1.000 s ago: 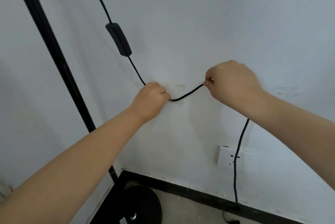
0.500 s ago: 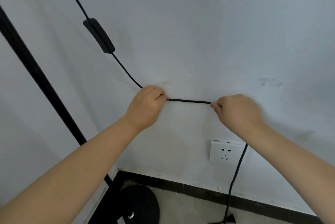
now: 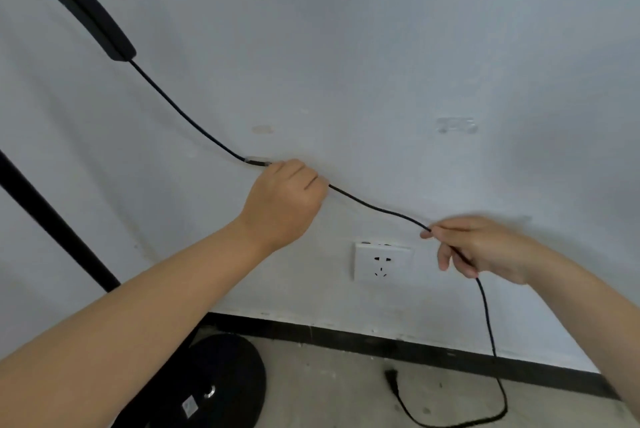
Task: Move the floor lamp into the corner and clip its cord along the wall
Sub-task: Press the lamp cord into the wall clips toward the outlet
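Note:
The floor lamp's black pole [image 3: 52,223] leans at the left, and its round base [image 3: 225,382] stands in the corner on the floor. A black cord [image 3: 377,207] with an inline switch [image 3: 91,16] runs down the white wall and passes through a clear clip [image 3: 257,161]. My left hand [image 3: 285,200] is closed on the cord just right of that clip. My right hand [image 3: 485,249] pinches the cord further right, above the socket. The cord falls from there to the floor, where its plug [image 3: 390,377] lies loose.
A white wall socket [image 3: 382,261] sits low on the wall between my hands. A second clear clip [image 3: 456,124] is stuck higher on the wall at the right. A black skirting strip [image 3: 415,346] runs along the concrete floor.
My view has dropped and shifted right. My right hand slid down and right along the cord. My left hand moved right of the clear clip, which now shows the cord in it.

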Tool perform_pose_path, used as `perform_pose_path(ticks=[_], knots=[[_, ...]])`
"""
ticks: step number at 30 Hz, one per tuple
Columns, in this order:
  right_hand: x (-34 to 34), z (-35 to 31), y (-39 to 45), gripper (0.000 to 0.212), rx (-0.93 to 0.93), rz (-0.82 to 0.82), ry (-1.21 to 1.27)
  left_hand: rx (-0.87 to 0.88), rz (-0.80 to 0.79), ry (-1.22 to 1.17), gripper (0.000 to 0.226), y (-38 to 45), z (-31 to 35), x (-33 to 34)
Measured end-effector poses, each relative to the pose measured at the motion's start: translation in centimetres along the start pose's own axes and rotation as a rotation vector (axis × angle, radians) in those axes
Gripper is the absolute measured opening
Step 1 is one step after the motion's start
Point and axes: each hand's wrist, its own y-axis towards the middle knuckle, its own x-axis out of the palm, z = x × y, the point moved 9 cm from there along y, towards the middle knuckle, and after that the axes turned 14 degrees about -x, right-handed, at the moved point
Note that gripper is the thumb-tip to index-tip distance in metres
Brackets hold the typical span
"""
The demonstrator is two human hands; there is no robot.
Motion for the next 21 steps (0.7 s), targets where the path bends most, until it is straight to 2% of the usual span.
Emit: perform_pose_path(ticks=[3,6,9,11,12,14,17,21], knots=[[-3.7,-3.7,-0.8,0.014,-0.160,0.140,-0.199,-0.101,0.070,-0.054,0.026,0.6,-0.6,-0.8],[-4.9,-9.0,-0.6,0.020,-0.316,0.309,-0.348,-0.147,0.030,-0.060,0.008,1.5,-0.9,-1.5],[-4.4,-12.7,-0.8,0.015,-0.404,0.419,-0.570,-0.109,0.032,-0.131,0.007,2.4,0.8,-1.9],[-4.6,-14.2,-1.0,0.018,-0.425,0.483,-0.708,-0.077,0.073,-0.158,0.026,3.3,1.8,-2.4],[-4.8,-14.7,-1.0,0.020,-0.430,0.495,-0.761,-0.082,0.093,-0.158,0.026,3.8,2.0,-2.8],[-4.9,-15.6,-0.6,0.022,-0.422,0.498,-0.869,-0.103,0.120,-0.115,0.005,4.6,2.2,-3.4],[-5.0,-16.2,0.1,0.020,-0.378,0.489,-0.992,-0.178,0.096,-0.122,0.012,5.3,2.2,-3.2],[-4.7,-16.6,0.7,0.016,-0.354,0.443,-1.065,-0.326,0.063,-0.282,0.006,5.1,1.9,-2.5]])
